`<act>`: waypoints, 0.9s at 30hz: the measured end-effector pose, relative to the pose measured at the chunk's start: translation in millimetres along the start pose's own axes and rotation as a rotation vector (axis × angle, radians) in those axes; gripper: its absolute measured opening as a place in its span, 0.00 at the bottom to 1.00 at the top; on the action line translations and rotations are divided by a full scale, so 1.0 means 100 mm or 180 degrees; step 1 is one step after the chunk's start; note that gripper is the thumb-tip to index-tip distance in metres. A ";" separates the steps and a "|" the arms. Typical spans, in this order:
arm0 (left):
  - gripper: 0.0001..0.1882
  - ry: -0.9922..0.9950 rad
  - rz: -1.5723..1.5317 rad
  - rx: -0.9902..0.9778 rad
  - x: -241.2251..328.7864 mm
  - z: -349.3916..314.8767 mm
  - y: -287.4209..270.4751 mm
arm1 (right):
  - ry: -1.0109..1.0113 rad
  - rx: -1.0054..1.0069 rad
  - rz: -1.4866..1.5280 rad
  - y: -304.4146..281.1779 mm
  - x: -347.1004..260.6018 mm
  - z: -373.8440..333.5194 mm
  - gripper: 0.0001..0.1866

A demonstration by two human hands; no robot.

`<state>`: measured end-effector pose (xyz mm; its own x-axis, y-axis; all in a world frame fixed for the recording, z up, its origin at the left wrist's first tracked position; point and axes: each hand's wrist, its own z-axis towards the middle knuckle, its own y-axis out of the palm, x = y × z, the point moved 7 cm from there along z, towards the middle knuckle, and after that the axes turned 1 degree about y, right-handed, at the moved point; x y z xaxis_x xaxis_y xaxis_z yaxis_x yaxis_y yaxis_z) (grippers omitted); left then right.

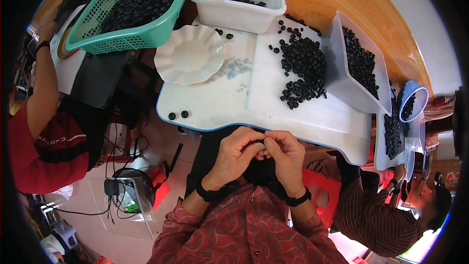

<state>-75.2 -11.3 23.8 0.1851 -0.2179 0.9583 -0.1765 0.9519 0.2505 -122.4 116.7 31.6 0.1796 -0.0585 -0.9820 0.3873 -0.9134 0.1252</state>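
In front of my chest, just off the table's near edge, my left hand point(235, 158) and my right hand point(285, 156) meet at the fingertips. Both are closed in a pinch around a small black piece point(260, 142), mostly hidden by the fingers. On the white table point(215, 105) a loose heap of small black round parts point(304, 66) lies beyond my right hand. Two more black round parts point(178, 115) sit near the table's left front corner. A white plate with a wavy rim point(188, 54) rests at the back left, beside tiny pale bits point(237, 68).
A green basket point(117, 44) full of black parts stands back left. A white tub point(234, 14) and a translucent bin point(337, 58), both holding black parts, stand behind and right. People sit on both sides, one in a striped shirt point(376, 215). Black cables point(111, 186) lie left.
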 end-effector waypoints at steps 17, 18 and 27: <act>0.11 -0.0610 -0.1256 0.0075 -0.22 -0.06 -0.05 | 0.0054 -0.0290 -0.0310 -0.02 -0.08 0.10 0.07; 0.11 -0.0614 -0.1227 0.0106 -0.22 -0.06 -0.06 | 0.0053 -0.0316 -0.0321 -0.02 -0.08 0.11 0.08; 0.10 -0.0514 -0.1082 0.0396 -0.16 -0.06 -0.09 | 0.0059 -0.0437 -0.0278 -0.02 -0.10 0.12 0.08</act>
<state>-70.7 -15.0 5.8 0.1005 -0.5568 0.8246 -0.2489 0.7884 0.5626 -136.2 114.0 39.7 0.1559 0.0273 -0.9874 0.5220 -0.8509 0.0589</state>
